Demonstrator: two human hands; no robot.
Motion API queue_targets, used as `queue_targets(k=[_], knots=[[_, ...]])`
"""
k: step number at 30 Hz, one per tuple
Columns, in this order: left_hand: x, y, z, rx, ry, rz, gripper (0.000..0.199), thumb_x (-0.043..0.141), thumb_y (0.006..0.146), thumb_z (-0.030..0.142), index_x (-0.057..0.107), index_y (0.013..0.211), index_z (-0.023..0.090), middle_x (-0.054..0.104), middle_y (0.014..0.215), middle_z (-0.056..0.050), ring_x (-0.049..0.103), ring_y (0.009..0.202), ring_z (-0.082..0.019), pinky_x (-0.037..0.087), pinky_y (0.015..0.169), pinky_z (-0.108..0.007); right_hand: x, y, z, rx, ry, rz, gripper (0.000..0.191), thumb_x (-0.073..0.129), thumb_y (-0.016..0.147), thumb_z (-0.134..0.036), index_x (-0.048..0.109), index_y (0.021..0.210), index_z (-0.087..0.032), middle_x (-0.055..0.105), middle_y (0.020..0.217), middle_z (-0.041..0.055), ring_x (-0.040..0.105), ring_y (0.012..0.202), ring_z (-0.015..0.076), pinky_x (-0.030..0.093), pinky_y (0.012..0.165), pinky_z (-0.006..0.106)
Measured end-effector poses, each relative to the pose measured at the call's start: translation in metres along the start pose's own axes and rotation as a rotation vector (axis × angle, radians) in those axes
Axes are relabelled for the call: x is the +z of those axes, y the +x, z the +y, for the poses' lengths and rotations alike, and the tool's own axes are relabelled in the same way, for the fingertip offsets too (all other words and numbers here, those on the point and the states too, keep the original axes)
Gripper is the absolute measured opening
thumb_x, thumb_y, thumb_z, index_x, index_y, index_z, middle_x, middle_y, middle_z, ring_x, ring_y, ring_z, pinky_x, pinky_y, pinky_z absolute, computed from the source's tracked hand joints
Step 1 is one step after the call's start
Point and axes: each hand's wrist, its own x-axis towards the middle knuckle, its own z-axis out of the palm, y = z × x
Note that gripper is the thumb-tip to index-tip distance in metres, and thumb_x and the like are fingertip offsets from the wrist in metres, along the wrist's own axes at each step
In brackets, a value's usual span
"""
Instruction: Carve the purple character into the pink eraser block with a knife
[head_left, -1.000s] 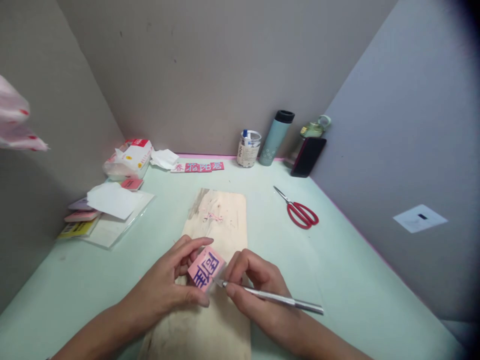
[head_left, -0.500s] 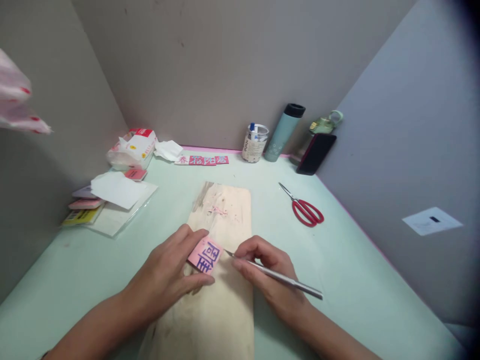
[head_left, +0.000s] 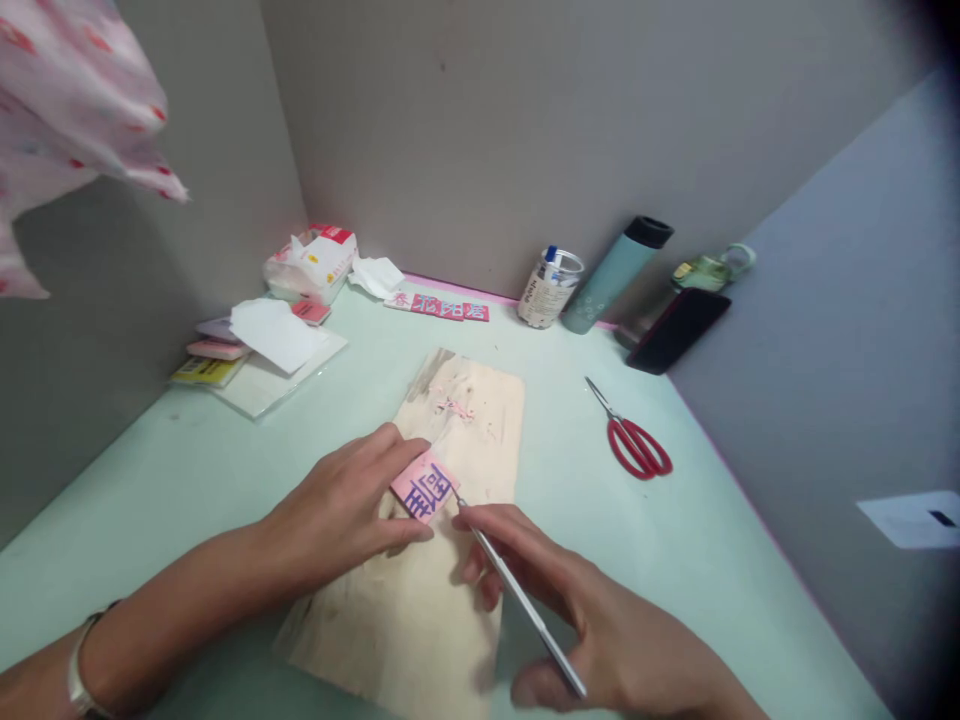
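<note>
A pink square tile [head_left: 425,487] with purple characters is held over the wooden board [head_left: 480,420] between the thumb and fingers of my left hand [head_left: 360,495]. My right hand [head_left: 570,610] has hold of a thin silver craft knife [head_left: 521,598], its tip touching or very near the tile's right edge. The knife slants down to the right, and its rear end lies by my right thumb. Small pink shavings [head_left: 455,408] lie on the upper part of the board.
Red-handled scissors [head_left: 637,447] lie right of the board. Behind stand a pen tin [head_left: 550,290], a teal bottle [head_left: 619,275] and a leaning phone [head_left: 679,330]. Carved pink tiles [head_left: 450,307] line the back; papers [head_left: 277,335] and a tissue pack [head_left: 313,262] are at left.
The view has shifted and tilted. My right hand has changed its hold on the knife, which now slants more steeply. My left hand still holds the tile.
</note>
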Motion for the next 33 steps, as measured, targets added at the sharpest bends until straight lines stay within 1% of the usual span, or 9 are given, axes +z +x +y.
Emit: queue_targets(k=[3,4,7,10,13,18,22,28,33], knots=[[0.004,0.002,-0.001,-0.029,0.006,0.064,0.053,0.071,0.088,0.035,0.054,0.136,0.025,0.057,0.112,-0.004,0.062,0.099,-0.025,0.048,0.085,-0.035,-0.006,0.002,-0.001,0.009,0.029,0.144,0.039,0.061,0.101,-0.038,0.058,0.140,-0.034,0.057,0.124,0.0090,0.062,0.098,0.0207,0.054,0.093,0.040],[0.005,0.002,-0.002,-0.035,0.014,0.085,0.053,0.071,0.087,0.036,0.054,0.136,0.024,0.057,0.112,-0.004,0.062,0.098,-0.025,0.048,0.084,-0.035,-0.008,0.004,-0.002,0.005,0.005,0.196,0.033,0.055,0.104,-0.037,0.062,0.135,-0.033,0.059,0.119,0.0088,0.062,0.096,0.0206,0.054,0.092,0.040],[0.010,0.003,-0.006,-0.026,0.045,0.127,0.054,0.074,0.086,0.042,0.056,0.134,0.024,0.057,0.108,-0.003,0.062,0.095,-0.025,0.047,0.082,-0.035,-0.010,0.009,-0.003,-0.022,-0.009,0.206,0.031,0.052,0.104,-0.036,0.067,0.132,-0.032,0.063,0.116,0.0087,0.064,0.095,0.0216,0.055,0.091,0.041],[0.013,0.003,-0.009,-0.002,0.066,0.135,0.056,0.077,0.085,0.046,0.056,0.132,0.024,0.058,0.104,-0.003,0.060,0.093,-0.025,0.046,0.081,-0.034,-0.012,0.012,0.003,-0.023,0.034,0.210,0.030,0.060,0.100,-0.037,0.070,0.128,-0.032,0.064,0.120,0.0084,0.065,0.088,0.0202,0.058,0.080,0.035],[0.015,0.003,-0.009,0.022,0.089,0.150,0.059,0.078,0.085,0.049,0.055,0.133,0.024,0.059,0.105,-0.003,0.059,0.092,-0.025,0.043,0.080,-0.034,-0.014,0.006,0.016,-0.055,-0.117,0.380,0.023,0.063,0.099,-0.034,0.073,0.120,-0.034,0.068,0.114,0.0059,0.065,0.084,0.0182,0.057,0.071,0.028],[0.021,0.004,-0.001,0.070,0.145,0.174,0.060,0.083,0.081,0.047,0.059,0.130,0.023,0.061,0.102,-0.003,0.051,0.089,-0.025,0.038,0.083,-0.036,-0.020,-0.017,0.038,-0.134,-0.465,0.576,0.035,0.061,0.099,-0.025,0.061,0.132,-0.037,0.071,0.093,0.0009,0.065,0.070,0.0159,0.055,0.063,0.023],[0.024,0.005,0.009,0.073,0.133,0.138,0.059,0.084,0.081,0.044,0.059,0.130,0.022,0.060,0.103,-0.004,0.047,0.091,-0.026,0.036,0.085,-0.036,-0.020,-0.029,0.037,-0.130,-0.618,0.485,0.026,0.057,0.100,-0.020,0.065,0.121,-0.032,0.068,0.085,0.0003,0.062,0.064,0.0147,0.051,0.058,0.023],[0.027,0.008,0.026,0.077,0.141,0.041,0.059,0.084,0.080,0.045,0.062,0.129,0.020,0.059,0.098,-0.004,0.046,0.090,-0.027,0.036,0.084,-0.037,-0.013,-0.035,0.038,-0.283,-0.698,0.432,0.028,0.050,0.101,-0.011,0.065,0.120,-0.025,0.064,0.088,0.0042,0.063,0.068,0.0147,0.050,0.056,0.023],[0.037,0.013,0.035,0.077,0.134,0.038,0.061,0.082,0.082,0.049,0.060,0.132,0.022,0.060,0.103,-0.005,0.048,0.092,-0.027,0.038,0.086,-0.039,-0.019,-0.043,0.048,-0.332,-0.769,0.419,0.023,0.052,0.104,-0.019,0.065,0.122,-0.021,0.062,0.085,0.0038,0.063,0.066,0.0142,0.051,0.057,0.023]])
